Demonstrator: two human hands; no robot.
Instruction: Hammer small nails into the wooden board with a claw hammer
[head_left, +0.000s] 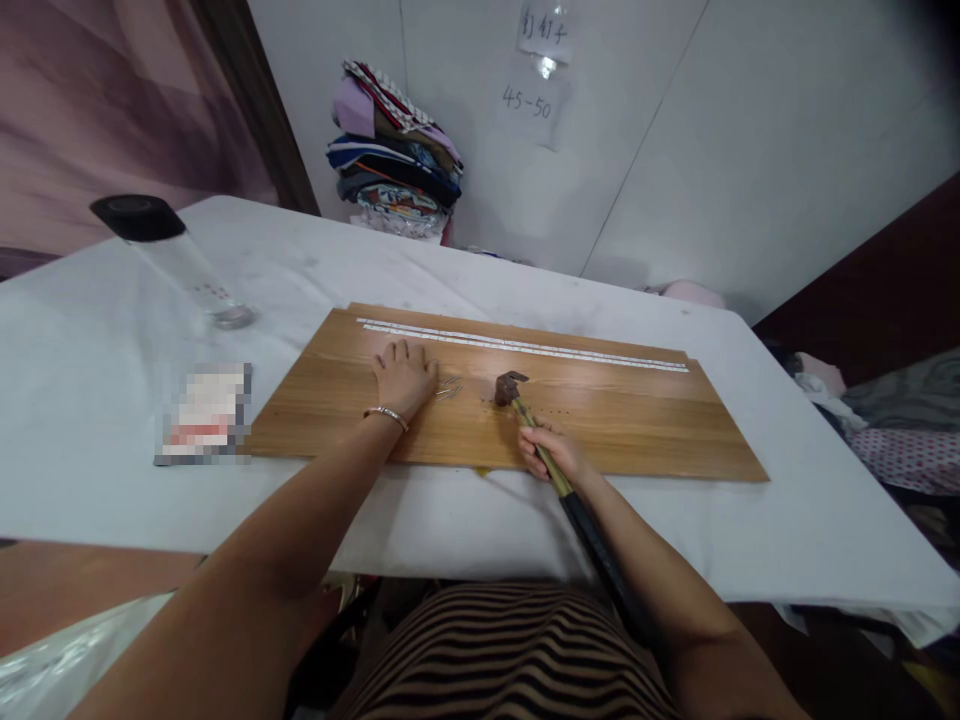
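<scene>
A wooden board (645, 425) lies flat on the table in front of me. My left hand (405, 378) rests on its left half, palm down with the fingers spread. Just right of those fingers is a small heap of loose nails (449, 387). My right hand (551, 448) is wrapped around the handle of a claw hammer (513, 388), whose rusty head is over the middle of the board. Near the hammer head, a row of small dark dots (555, 411) runs along the wood; whether they are nail heads or holes I cannot tell.
Two white marked strips (525, 348) run along the board's far edge. On the white-covered table (300, 270), a clear bottle with a black lid (176, 250) and a blurred flat item (204, 412) are at the left. Folded clothes (397, 150) are stacked by the wall.
</scene>
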